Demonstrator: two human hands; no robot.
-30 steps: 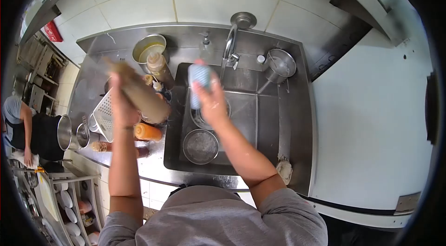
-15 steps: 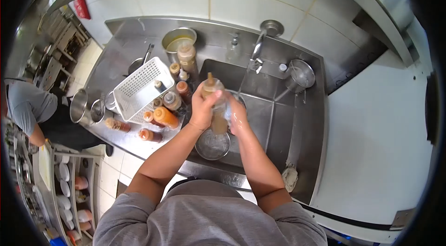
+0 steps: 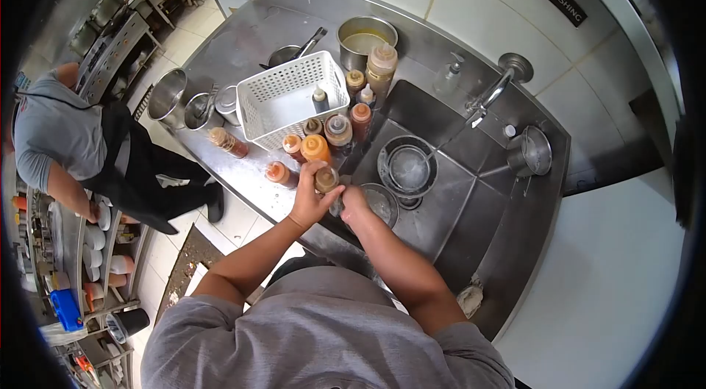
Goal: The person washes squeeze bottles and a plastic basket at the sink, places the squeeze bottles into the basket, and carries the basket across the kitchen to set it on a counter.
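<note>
My left hand (image 3: 312,201) is closed around a brownish squeeze bottle (image 3: 326,179) at the counter's edge, just in front of other sauce bottles. Close beside it, my right hand (image 3: 354,205) is closed with its fingers curled; a pale scrap shows at its fingertips, too small to name. Nearest to these hands stand an orange squeeze bottle (image 3: 315,148) and a red-brown one (image 3: 279,173). A round metal bowl (image 3: 382,205) sits in the sink just past my right hand.
A white perforated basket (image 3: 254,106) stands on the steel counter. Water runs from the tap (image 3: 491,98) into nested bowls (image 3: 409,168) in the sink (image 3: 471,220). A metal pot (image 3: 368,40) stands behind the bottles. At the left, another person (image 3: 73,139) reaches toward shelves.
My hands and the squeeze bottle have moved left, from over the sink to the counter's edge by the other bottles. The view has turned left, and the other person now stands more fully in sight.
</note>
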